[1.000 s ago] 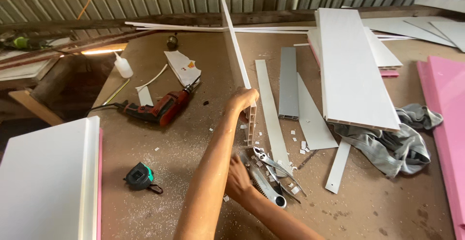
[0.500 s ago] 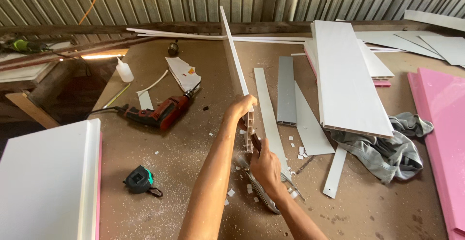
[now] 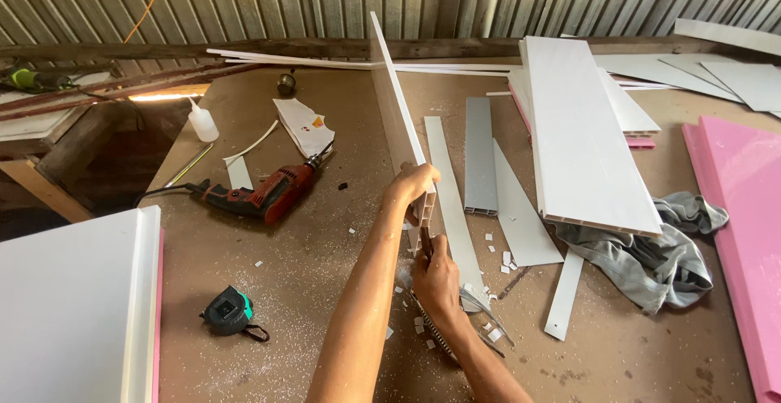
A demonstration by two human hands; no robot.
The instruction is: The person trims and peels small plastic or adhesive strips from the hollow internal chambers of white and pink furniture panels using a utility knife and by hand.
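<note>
Corrugated metal backs the dusty surface [image 3: 309, 289]. My left hand [image 3: 413, 182] closes its grip on the white hollow panel [image 3: 396, 118] held on edge mid-surface; right hand [image 3: 435, 277] clasps its near end. Drill [image 3: 268, 193] lies left, panels [image 3: 582, 139] right.

A white squeeze bottle [image 3: 202, 122] stands at the bench's far left; no labels, signs or screens.
</note>
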